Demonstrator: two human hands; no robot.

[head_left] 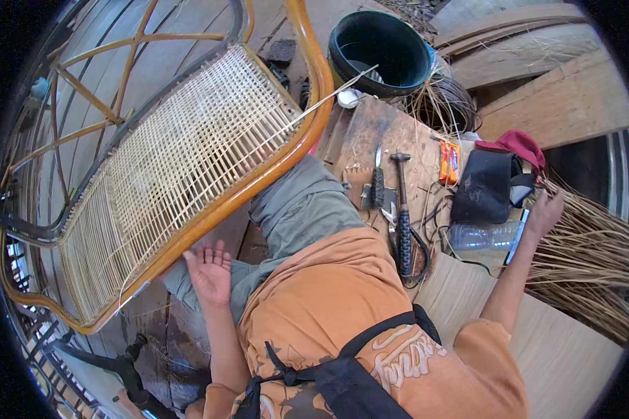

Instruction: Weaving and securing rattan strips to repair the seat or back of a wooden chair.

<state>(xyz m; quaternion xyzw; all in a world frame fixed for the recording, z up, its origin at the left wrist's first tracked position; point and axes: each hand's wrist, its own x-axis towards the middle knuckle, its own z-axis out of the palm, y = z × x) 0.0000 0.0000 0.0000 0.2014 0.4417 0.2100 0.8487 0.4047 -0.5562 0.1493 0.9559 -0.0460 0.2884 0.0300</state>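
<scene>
A rattan chair [319, 59] with a glossy orange-brown frame leans across my lap on the left. Its woven cane panel [189, 133] has a tight weave toward the top and loose parallel strands lower down. My left hand [212, 274] is palm up beside the frame's near rail, fingers spread and holding nothing. Far to the right, my right hand [544, 213] reaches to the upper end of a bundle of rattan strips [583, 255]. Its fingers are drawn together; what they grip is too small to make out. One pale strip [342, 86] sticks out from the panel's right edge.
Right of my knee, a wooden board [370, 126] carries a hammer [402, 209], an awl-like tool [378, 178] and pliers [391, 222]. Beyond it stands a black bucket [381, 52]. A black pouch [486, 185] and plastic bottle [486, 236] lie near my right arm.
</scene>
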